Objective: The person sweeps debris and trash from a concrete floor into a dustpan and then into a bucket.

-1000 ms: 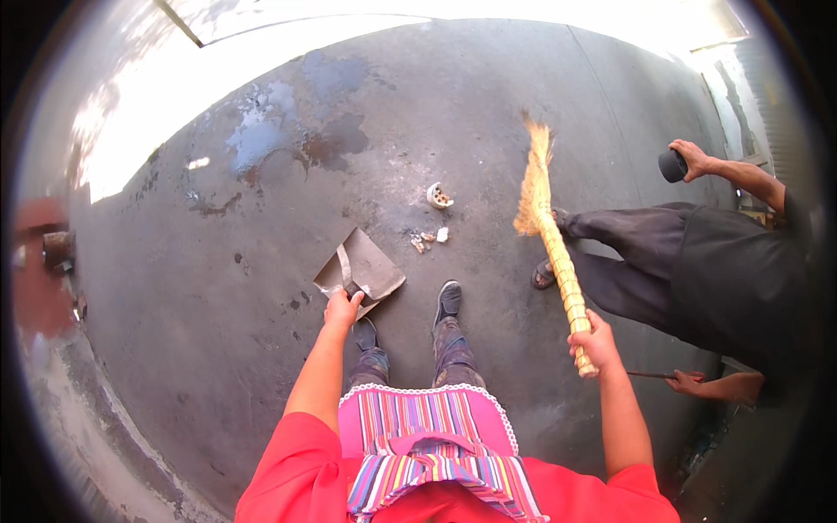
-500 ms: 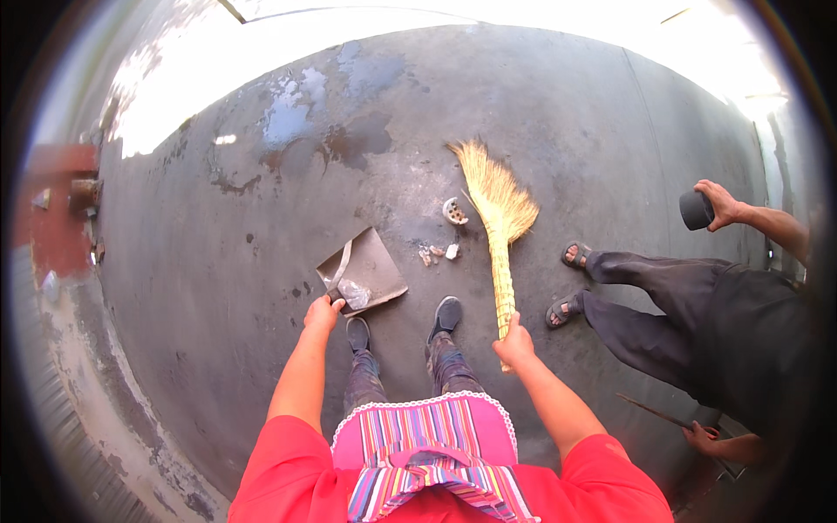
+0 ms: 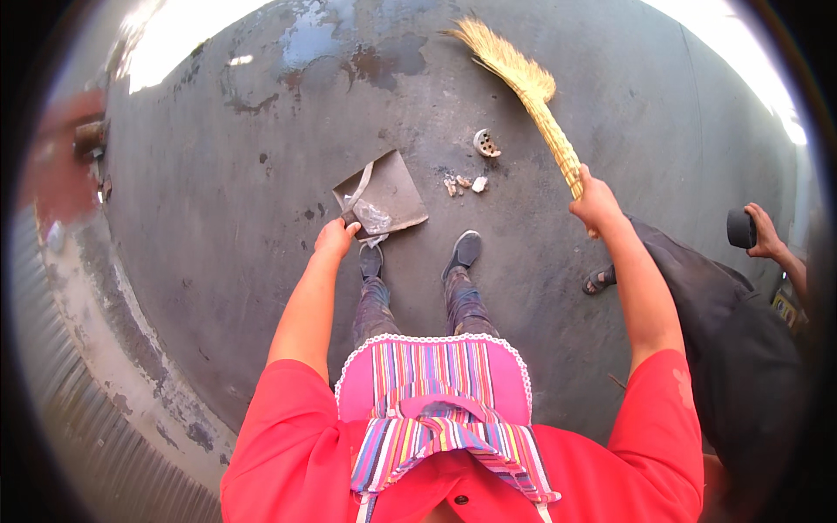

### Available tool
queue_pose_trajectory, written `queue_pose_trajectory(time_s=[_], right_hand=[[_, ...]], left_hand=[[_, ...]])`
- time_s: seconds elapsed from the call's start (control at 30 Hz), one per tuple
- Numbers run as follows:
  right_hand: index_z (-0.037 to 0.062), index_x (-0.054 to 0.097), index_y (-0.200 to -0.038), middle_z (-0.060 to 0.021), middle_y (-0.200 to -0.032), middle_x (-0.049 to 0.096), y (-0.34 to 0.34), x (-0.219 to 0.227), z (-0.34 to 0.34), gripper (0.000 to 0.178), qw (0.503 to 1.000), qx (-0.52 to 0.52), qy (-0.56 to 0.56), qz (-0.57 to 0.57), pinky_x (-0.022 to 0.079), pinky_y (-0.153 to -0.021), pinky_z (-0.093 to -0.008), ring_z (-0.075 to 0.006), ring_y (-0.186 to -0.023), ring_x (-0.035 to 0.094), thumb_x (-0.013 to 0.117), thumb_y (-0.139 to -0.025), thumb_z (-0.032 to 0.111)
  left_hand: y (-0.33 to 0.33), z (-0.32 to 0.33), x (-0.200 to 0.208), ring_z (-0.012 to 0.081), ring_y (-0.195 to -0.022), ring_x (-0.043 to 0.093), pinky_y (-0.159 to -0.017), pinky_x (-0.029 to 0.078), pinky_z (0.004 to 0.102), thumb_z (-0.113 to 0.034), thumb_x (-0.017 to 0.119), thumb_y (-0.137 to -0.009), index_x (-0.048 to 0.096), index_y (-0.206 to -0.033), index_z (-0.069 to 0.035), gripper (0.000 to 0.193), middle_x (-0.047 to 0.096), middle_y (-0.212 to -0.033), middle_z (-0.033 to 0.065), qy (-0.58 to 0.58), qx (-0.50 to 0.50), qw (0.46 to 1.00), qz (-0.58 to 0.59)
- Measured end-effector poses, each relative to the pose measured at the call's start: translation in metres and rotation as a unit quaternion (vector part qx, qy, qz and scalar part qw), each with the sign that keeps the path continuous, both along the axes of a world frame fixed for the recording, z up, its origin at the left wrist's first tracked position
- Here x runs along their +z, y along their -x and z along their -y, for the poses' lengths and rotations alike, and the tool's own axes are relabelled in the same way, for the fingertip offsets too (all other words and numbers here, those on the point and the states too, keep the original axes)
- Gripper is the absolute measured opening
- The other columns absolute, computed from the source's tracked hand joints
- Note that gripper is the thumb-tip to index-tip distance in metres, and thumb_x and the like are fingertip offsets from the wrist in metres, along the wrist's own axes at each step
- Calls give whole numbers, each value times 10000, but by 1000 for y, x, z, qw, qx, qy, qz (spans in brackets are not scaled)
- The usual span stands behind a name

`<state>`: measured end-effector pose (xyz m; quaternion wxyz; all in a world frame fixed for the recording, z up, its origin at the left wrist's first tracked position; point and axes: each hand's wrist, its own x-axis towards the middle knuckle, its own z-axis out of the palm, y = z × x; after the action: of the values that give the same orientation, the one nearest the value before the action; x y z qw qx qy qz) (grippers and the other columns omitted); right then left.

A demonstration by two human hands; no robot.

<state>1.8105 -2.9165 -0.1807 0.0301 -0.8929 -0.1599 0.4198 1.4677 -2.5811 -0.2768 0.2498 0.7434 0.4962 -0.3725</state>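
Note:
My left hand (image 3: 336,236) is closed round the handle of a metal dustpan (image 3: 398,193), just ahead of my shoes. Crumpled clear plastic (image 3: 370,215) lies in the pan near the handle. My right hand (image 3: 596,202) grips the woven handle of a straw broom (image 3: 523,77), whose bristles point forward and to the left. Between pan and broom, on the floor, sit a pale round piece with dark holes (image 3: 486,143), a white lump (image 3: 479,184) and several small brownish fragments (image 3: 455,185).
At the right another person in dark clothes (image 3: 732,340) stands close, one hand (image 3: 767,234) holding a dark cylindrical object (image 3: 741,227). The grey floor (image 3: 218,288) has wet patches (image 3: 314,44) farther off. A blurred red object (image 3: 65,174) is by the left wall.
The broom has swung forward and right with my right hand, away from the fragments. The view has shifted, so floor things appear higher. The other person's feet are now partly hidden.

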Motion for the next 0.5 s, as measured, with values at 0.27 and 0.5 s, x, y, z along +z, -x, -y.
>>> queue_pose_trajectory(time_s=[0.27,0.5], right_hand=[[36,218,-1382,-236,-1008,552,67,-1,73,785,982,154,90,-57,476,-796,-415,-379,-926,575,585,-689,78],[14,381,-1336,-140,-792,576,74,91,82,745,974,-134,8,-185,462,-622,-303,-196,-664,579,577,-618,45]], left_hand=[[30,-2,-40,254,-841,602,-760,455,360,-301,633,-796,594,-938,19,353,639,-909,163,91,88,964,233],[-22,16,-35,125,-753,515,-705,436,300,-274,637,-818,597,-926,15,311,610,-817,52,155,71,948,269]])
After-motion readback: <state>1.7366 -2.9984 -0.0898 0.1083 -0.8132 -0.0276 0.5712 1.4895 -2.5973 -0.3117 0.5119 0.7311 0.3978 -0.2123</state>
